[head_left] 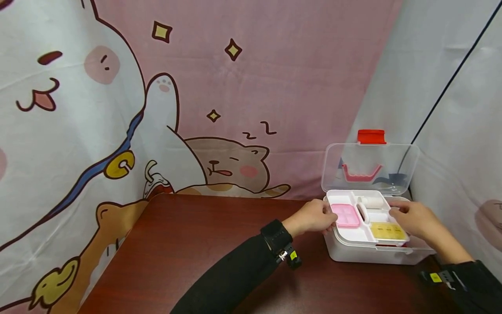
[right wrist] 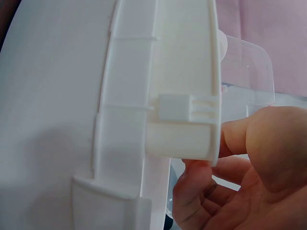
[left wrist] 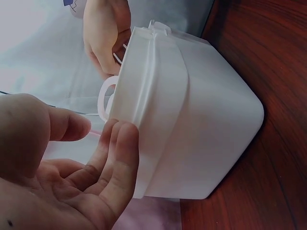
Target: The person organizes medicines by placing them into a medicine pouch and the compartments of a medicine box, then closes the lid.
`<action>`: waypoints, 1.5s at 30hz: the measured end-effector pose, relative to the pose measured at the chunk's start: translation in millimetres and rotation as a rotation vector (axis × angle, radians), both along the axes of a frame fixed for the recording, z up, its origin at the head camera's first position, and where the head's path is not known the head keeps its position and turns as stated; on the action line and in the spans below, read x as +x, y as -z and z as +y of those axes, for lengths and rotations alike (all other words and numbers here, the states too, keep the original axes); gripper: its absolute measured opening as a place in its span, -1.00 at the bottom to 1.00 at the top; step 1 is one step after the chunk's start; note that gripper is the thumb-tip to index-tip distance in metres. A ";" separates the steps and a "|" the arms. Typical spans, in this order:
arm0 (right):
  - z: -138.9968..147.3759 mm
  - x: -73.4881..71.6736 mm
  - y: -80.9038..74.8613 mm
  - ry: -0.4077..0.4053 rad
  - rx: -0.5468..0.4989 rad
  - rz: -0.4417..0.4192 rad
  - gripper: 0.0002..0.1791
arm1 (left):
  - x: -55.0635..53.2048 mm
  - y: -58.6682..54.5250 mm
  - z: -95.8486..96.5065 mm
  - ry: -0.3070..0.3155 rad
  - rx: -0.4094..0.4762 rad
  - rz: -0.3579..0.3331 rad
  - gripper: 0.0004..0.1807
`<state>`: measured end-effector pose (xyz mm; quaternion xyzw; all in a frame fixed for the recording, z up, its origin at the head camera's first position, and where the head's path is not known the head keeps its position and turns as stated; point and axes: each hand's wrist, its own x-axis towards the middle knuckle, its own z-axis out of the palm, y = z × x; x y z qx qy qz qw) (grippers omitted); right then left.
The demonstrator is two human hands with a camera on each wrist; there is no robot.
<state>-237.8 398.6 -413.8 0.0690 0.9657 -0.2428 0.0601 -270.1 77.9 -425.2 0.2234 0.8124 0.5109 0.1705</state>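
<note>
A white tray (head_left: 354, 235) with a pink compartment lid (head_left: 346, 216), a yellow compartment lid (head_left: 387, 231) and a white handle (head_left: 362, 213) sits over the white storage box (head_left: 364, 255). My left hand (head_left: 313, 216) grips the tray's left edge, thumb above and fingers against the outer side. On the opposite side, my right hand (head_left: 417, 220) pinches the tray's right edge. Seen from the right wrist, the tray's end (right wrist: 180, 141) stands out above the box rim, with thumb and fingers around it. The box's inside is mostly hidden beneath the tray.
The clear box lid (head_left: 331, 174) stands raised behind, with a red latch (head_left: 371, 136) on top and a pink-red handle piece (head_left: 361, 173). Beneath everything is a dark red-brown wooden table (head_left: 219, 244). A printed cartoon curtain (head_left: 306, 87) hangs behind and a white one (head_left: 462, 144) at the right.
</note>
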 end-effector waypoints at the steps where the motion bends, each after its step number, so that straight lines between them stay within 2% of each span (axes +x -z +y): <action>1: 0.0 -0.5 0.7 -0.003 -0.004 -0.001 -0.24 | 0.3 -0.1 -0.1 -0.002 -0.005 -0.005 -0.72; 7: 0.2 -2.4 9.2 -0.016 -0.017 -0.009 -0.28 | 1.2 1.6 -0.5 -0.009 -0.044 -0.013 -0.76; 12: -0.5 -3.6 13.1 -0.028 -0.005 -0.024 -0.27 | -0.3 2.9 -1.2 0.001 -0.038 -0.010 -0.78; 15: -0.9 -4.3 13.4 -0.027 0.002 -0.019 -0.27 | -2.3 3.9 -2.3 -0.009 -0.063 0.030 -0.78; 19: -0.4 -4.6 13.4 -0.025 -0.013 -0.022 -0.27 | -4.4 6.1 -2.9 -0.048 -0.152 0.105 -0.79; 24: 0.5 -2.9 10.3 -0.024 -0.027 -0.024 -0.27 | -3.5 8.4 -2.3 -0.082 -0.186 0.109 -0.79; 28: 3.8 1.4 6.0 0.012 -0.035 0.020 -0.31 | -2.0 8.5 -1.9 -0.083 -0.178 0.108 -0.76; 34: 15.7 9.6 -1.8 0.050 0.029 0.242 -0.43 | -0.6 6.2 -2.1 -0.072 -0.167 0.120 -0.71; 36: 20.3 11.2 -3.7 0.061 0.062 0.275 -0.44 | -0.4 5.1 -2.4 -0.072 -0.168 0.129 -0.71; 41: 29.5 12.0 -1.6 0.107 0.096 0.247 -0.44 | 0.1 3.5 -1.7 -0.094 -0.197 0.170 -0.70; 45: 38.2 10.3 4.1 0.101 0.129 0.200 -0.40 | -0.9 4.0 -0.2 -0.114 -0.228 0.251 -0.82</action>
